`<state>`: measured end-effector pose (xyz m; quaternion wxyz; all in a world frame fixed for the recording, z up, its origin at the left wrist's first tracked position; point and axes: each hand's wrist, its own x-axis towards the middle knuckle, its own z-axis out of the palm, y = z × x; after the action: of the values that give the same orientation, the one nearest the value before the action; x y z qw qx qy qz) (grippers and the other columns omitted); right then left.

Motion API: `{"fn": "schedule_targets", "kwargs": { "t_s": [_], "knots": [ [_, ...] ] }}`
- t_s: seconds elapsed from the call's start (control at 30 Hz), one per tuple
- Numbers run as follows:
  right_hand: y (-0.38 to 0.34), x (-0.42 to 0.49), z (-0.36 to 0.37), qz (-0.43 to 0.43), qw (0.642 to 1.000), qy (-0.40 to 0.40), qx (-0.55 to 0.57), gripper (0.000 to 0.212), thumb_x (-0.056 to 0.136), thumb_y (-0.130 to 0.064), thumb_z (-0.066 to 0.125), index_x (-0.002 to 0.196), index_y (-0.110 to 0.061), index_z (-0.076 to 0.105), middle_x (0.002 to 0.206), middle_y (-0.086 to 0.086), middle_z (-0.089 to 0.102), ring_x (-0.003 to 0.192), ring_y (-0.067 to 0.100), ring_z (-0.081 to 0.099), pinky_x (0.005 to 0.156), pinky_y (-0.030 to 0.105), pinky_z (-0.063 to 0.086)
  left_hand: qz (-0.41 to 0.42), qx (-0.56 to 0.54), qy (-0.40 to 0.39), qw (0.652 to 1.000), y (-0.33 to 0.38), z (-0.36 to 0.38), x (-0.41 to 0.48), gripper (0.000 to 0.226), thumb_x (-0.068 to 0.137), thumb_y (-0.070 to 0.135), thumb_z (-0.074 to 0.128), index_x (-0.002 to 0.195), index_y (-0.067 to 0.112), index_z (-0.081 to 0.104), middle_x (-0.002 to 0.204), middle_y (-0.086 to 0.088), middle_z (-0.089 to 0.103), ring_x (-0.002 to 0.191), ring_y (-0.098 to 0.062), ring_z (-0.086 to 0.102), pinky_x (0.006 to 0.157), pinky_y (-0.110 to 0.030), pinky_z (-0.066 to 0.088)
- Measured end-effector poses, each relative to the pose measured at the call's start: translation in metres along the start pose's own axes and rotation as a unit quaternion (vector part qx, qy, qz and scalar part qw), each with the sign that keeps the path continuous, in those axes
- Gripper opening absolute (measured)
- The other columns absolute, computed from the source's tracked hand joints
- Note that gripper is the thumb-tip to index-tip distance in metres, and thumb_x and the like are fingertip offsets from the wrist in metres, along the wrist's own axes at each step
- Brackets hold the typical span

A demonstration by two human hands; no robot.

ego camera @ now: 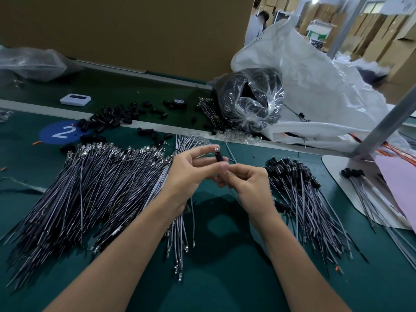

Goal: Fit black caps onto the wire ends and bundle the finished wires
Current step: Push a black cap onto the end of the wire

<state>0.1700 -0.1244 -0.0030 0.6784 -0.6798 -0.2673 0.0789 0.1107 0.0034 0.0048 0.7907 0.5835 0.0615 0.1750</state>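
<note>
Fingers (pixel 203 151) of left hand (pixel 191 170) pinch one black cap (pixel 218 156); right hand (pixel 249 186) fingers pinch one wire (pixel 233 192).

Both hands (pixel 221 174) raised together, fingers curled, fingertips pinching

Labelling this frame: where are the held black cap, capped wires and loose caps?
black cap (pixel 218 156), head view, its side.
capped wires (pixel 290 167), head view, capped ends.
loose caps (pixel 112 119), head view, heap's middle.

Black cap (pixel 218 156) aloft mid-table, uncapped wires (pixel 90 176) heaped left, capped wires (pixel 299 190) fanned right
</note>
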Motion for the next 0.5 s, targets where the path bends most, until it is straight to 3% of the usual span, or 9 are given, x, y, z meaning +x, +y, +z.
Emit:
{"fn": "schedule_targets", "kwargs": {
  "t_s": [0.07,0.13,0.27,0.5],
  "knots": [
    [0.0008,0.0002,0.0004,-0.002,1.0,0.006,0.004,0.015,0.087,0.004,0.065,0.08,-0.007,0.073,0.06,-0.001,0.07,0.054,0.007,0.063,0.059,0.015,0.049,0.002,0.021,-0.009,1.0,-0.002,0.001,-0.0002,0.032,0.071,-0.002,0.078,0.101,0.004,0.071,0.089,-0.01,0.076,0.074,-0.016,0.071,0.065,-0.021,0.055],
    [0.0015,0.0004,0.0003,-0.004,1.0,0.006,0.0,0.016,0.087,0.006,0.065,0.08,-0.007,0.073,0.061,0.0,0.071,0.055,0.008,0.064,0.06,0.016,0.051,0.019,0.019,0.005,1.0,-0.0032,0.0015,-0.0005,0.022,0.073,-0.001,0.076,0.094,0.005,0.074,0.087,-0.01,0.076,0.076,-0.016,0.071,0.069,-0.023,0.057],
    [0.003,-0.0002,0.0013,-0.008,1.0,0.002,-0.01,0.019,0.085,0.006,0.066,0.08,-0.011,0.074,0.062,0.001,0.072,0.056,0.009,0.064,0.061,0.017,0.051,0.047,0.004,0.037,0.998,-0.0009,0.003,-0.0003,0.032,0.061,0.016,0.078,0.092,0.01,0.075,0.086,-0.01,0.076,0.08,-0.019,0.071,0.076,-0.025,0.058],
    [0.0039,-0.0025,0.0058,-0.033,0.998,-0.006,-0.048,0.019,0.083,0.004,0.07,0.076,-0.013,0.073,0.065,0.001,0.072,0.057,0.011,0.065,0.061,0.018,0.051,0.088,-0.005,0.057,0.994,-0.0002,0.005,-0.0016,0.022,0.069,0.005,0.077,0.089,0.013,0.075,0.085,-0.006,0.076,0.082,-0.018,0.074,0.07,-0.024,0.059]
  ]
}}
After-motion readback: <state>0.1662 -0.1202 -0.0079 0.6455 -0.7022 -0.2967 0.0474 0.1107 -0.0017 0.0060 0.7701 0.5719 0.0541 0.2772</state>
